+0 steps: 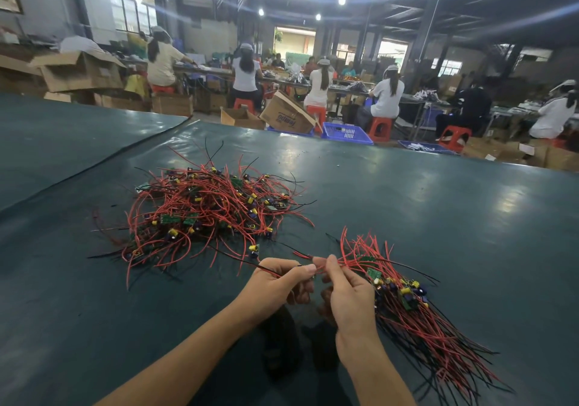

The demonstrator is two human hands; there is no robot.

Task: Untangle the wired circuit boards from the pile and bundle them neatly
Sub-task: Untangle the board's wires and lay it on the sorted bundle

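Note:
A tangled pile of small green circuit boards with red and black wires (203,214) lies on the dark green table (438,217), ahead and to the left. A straighter bundle of the same wired boards (413,311) lies at the right, its wires fanned toward the near edge. My left hand (279,283) pinches a red and black wire pair that runs back toward the pile. My right hand (347,293) pinches the red wires at the bundle's upper end, fingertips almost meeting those of the left hand.
The table cover has a raised seam (94,161) running diagonally at the left. Beyond the far edge stand cardboard boxes (285,114), blue crates (344,131) and red stools (380,128), with several seated people working at benches.

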